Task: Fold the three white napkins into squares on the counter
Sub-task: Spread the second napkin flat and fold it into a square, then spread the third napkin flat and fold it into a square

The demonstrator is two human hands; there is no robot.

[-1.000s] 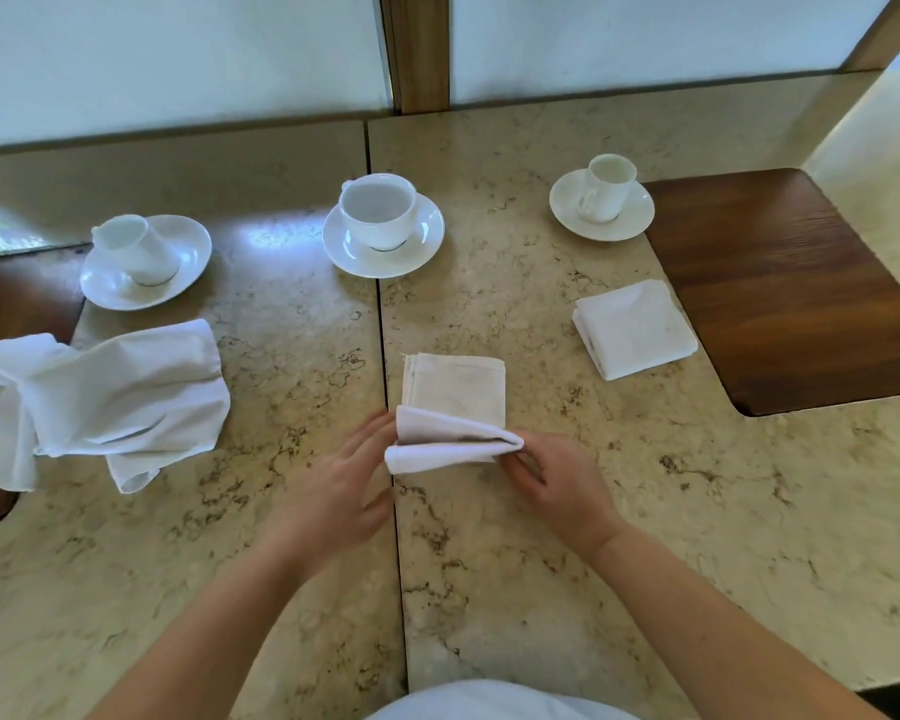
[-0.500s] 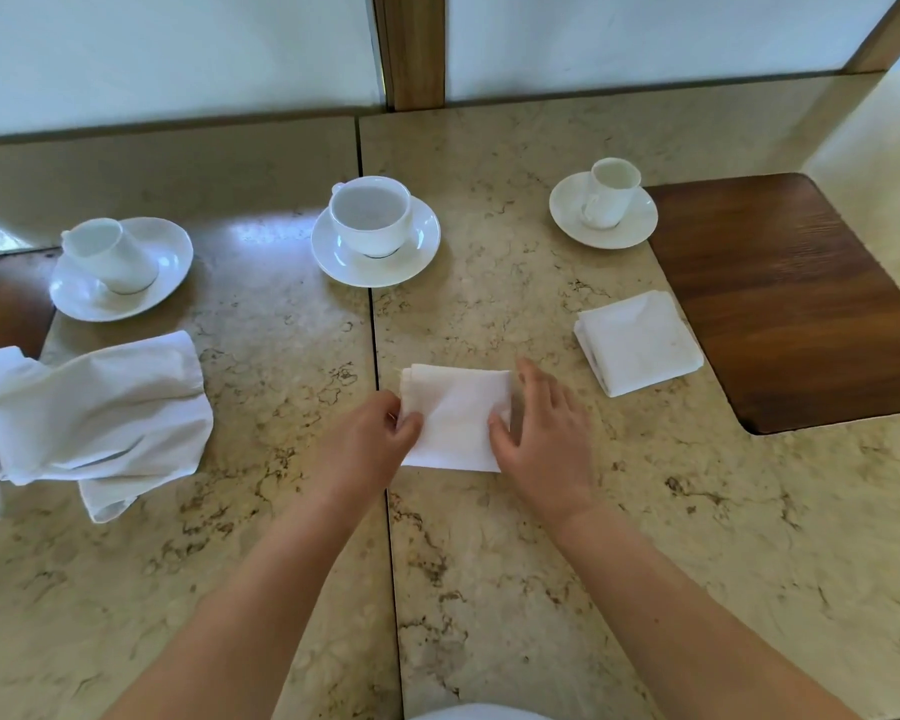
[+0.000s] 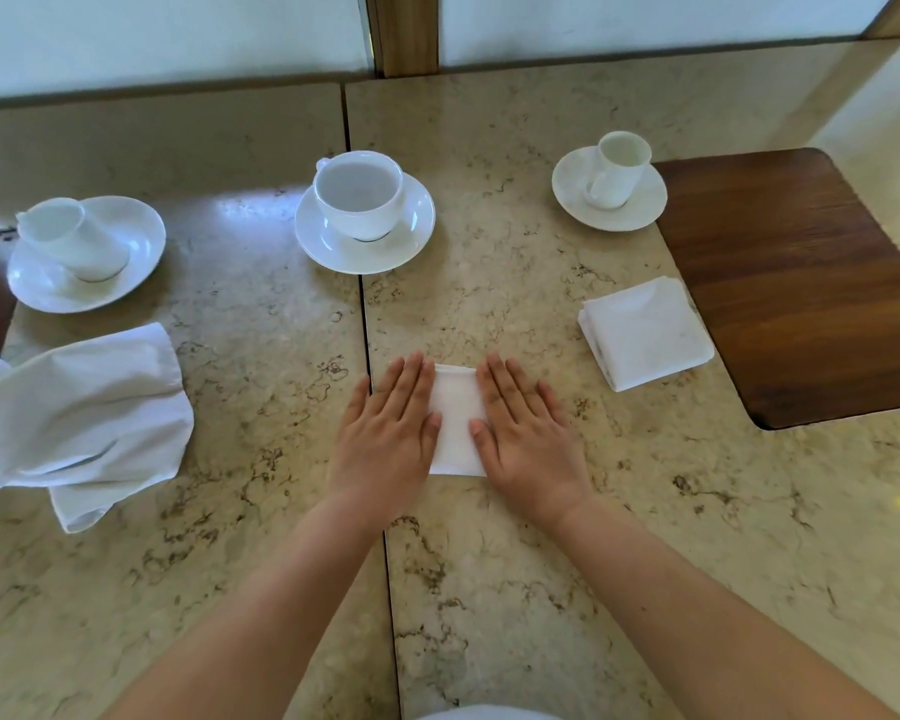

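Pressing mid-counter napkin (image 3: 457, 419) flat with open left hand (image 3: 385, 433) and right hand (image 3: 526, 433), nothing gripped; soft, light cloth, best pinched at corners.

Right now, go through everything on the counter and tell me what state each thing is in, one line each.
Middle napkin: folded, pressed flat under both hands.
Right napkin: folded into a square, lying free.
Left napkin: unfolded, rumpled.
Left hand: open, palm down.
Right hand: open, palm down.
Middle cup: upright on saucer, empty.
Left cup: upright on saucer.
Right cup: upright on saucer.
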